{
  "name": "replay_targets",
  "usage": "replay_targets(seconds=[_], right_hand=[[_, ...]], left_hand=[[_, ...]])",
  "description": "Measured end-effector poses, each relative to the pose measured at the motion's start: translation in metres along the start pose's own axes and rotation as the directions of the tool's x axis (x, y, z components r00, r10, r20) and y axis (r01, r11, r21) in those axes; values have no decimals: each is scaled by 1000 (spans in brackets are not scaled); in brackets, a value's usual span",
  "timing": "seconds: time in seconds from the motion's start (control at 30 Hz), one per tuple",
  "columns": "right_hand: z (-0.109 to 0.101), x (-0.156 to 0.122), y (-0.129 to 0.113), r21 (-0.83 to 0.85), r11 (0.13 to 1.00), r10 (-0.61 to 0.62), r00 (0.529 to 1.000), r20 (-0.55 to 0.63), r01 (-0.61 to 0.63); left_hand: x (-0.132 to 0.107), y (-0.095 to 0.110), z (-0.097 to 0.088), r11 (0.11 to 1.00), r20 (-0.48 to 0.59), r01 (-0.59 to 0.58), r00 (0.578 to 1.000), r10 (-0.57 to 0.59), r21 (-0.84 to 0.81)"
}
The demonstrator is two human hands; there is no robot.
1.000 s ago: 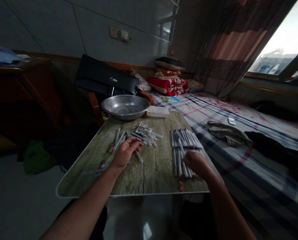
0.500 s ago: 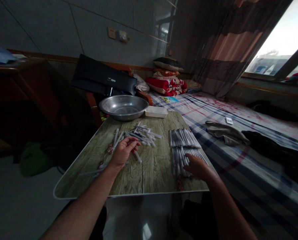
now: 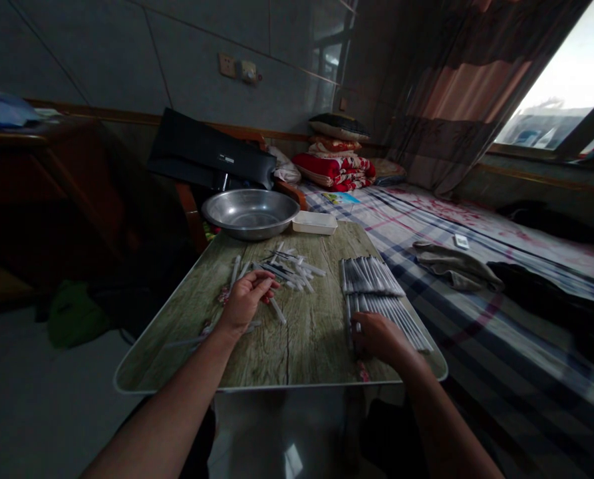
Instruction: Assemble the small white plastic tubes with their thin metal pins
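A small wood-patterned table (image 3: 306, 339) stands in front of me. Near its middle lies a loose heap of white pen tubes (image 3: 289, 269); my left hand (image 3: 247, 301) rests at the heap's near edge, fingers curled round one or more tubes. On the right side of the table, rows of white pens (image 3: 376, 293) lie side by side. My right hand (image 3: 376, 336) presses on the near left end of the front row, fingers bent over the pens.
A steel basin (image 3: 250, 211) and a white shallow tray (image 3: 314, 222) stand at the table's far edge. A bed with a checked sheet (image 3: 476, 266), folded blankets (image 3: 334, 166) and dark clothes lies to the right. A black bag (image 3: 209, 156) rests on a chair behind.
My right hand has slid left and nearer along the front row of pens, uncovering the row's right part. The left hand has stayed at the loose heap.
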State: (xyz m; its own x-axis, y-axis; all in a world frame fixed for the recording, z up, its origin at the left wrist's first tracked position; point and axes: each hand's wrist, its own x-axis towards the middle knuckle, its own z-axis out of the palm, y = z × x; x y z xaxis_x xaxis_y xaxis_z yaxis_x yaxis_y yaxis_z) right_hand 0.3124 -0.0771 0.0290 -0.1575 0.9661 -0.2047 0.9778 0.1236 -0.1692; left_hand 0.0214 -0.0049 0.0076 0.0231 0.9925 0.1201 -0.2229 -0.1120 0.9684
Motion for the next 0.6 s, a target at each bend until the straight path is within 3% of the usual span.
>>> replay_targets(seconds=[0.37,0.5,0.6], right_hand=[[-3,-4,2,-40,999,-1,1000,27,2],[-5,-2,-4,-29,1000,-8,1000,-21,7],[-3,2,-22,33,997,-69,993,-98,73]], left_hand=[[0,0,-2,1000,-19,8,1000,-7,26],[3,1,-2,1000,-106,-20,994,20,2],[8,4,-6,999,-192,-51,980,48,-10]])
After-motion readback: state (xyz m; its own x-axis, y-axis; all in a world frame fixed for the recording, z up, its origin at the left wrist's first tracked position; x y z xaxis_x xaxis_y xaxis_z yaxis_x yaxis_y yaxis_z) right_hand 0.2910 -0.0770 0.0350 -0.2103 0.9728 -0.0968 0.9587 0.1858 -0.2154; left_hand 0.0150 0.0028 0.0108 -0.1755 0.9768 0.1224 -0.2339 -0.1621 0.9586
